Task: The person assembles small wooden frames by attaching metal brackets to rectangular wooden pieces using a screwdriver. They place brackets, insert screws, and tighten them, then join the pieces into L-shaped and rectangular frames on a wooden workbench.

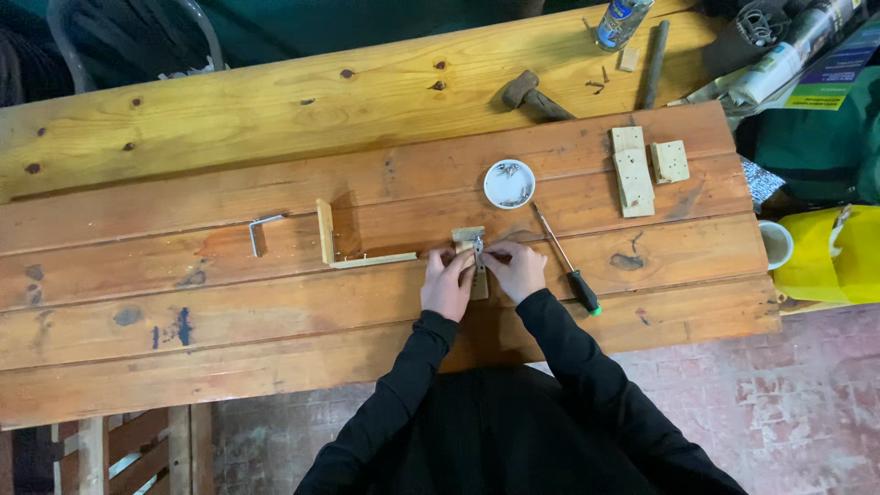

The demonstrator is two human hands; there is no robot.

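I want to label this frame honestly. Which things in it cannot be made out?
Head view only:
- Small metal part on the wood piece: too small, half covered by left hand and right hand.
- White dish contents: too small.
- Bottle: cut off by top edge.

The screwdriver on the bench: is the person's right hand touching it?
Apart. The head view shows the right hand on a small wood piece, with bare bench plainly between it and the screwdriver.
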